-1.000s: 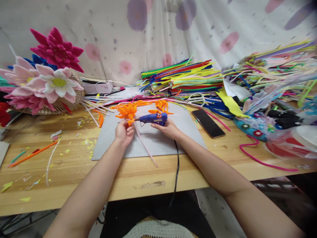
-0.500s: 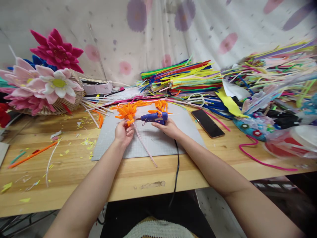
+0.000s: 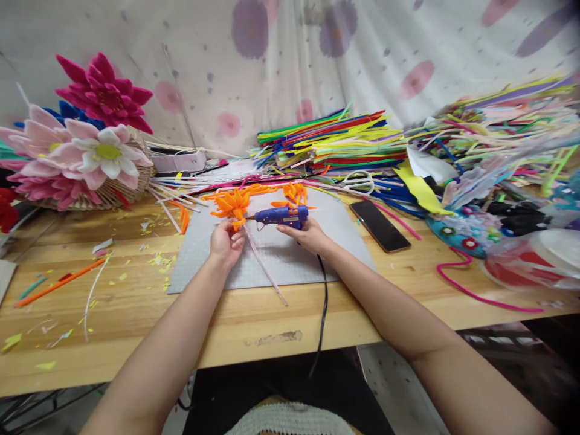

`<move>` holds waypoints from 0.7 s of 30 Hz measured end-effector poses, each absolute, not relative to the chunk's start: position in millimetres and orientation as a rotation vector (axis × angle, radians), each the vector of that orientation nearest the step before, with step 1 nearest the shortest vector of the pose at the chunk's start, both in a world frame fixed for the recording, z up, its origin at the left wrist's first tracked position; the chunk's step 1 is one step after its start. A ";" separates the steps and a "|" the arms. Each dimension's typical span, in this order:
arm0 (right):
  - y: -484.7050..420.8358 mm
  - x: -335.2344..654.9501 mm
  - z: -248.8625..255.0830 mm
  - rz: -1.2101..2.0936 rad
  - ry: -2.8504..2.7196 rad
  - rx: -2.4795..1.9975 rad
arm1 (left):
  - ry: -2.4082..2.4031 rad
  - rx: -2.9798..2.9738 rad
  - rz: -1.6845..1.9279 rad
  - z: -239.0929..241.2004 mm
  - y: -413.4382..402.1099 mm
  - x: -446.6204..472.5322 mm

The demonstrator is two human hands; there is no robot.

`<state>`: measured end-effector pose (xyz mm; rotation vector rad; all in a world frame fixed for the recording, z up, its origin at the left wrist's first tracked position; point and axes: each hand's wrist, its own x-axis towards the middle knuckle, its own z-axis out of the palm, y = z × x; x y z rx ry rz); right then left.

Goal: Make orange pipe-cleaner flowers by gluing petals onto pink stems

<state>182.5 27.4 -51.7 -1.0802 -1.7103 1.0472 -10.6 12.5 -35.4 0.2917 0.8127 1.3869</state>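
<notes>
My left hand (image 3: 226, 243) is closed around the base of an orange pipe-cleaner flower (image 3: 234, 203), whose pale pink stem (image 3: 266, 273) trails toward me over a grey cutting mat (image 3: 290, 260). My right hand (image 3: 309, 233) grips a blue hot glue gun (image 3: 280, 215), its nozzle pointing left at the flower's base. The gun's black cord (image 3: 323, 302) runs off the table's front edge. Loose orange petals (image 3: 294, 193) lie just behind the gun.
Stacks of coloured pipe cleaners (image 3: 335, 142) fill the back and right. White-handled scissors (image 3: 360, 180) and a phone (image 3: 379, 225) lie right of the mat. A basket of pink felt flowers (image 3: 81, 157) stands at left. Scraps litter the wooden table (image 3: 127, 302).
The glue gun's nozzle has edged slightly left toward the flower's base. Both hands otherwise hold the same positions.
</notes>
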 end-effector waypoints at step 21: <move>65.0 282.2 -49.6 0.500 -1.093 -1.489 | 0.800 0.255 1.422 -34.1 14.4 -21.3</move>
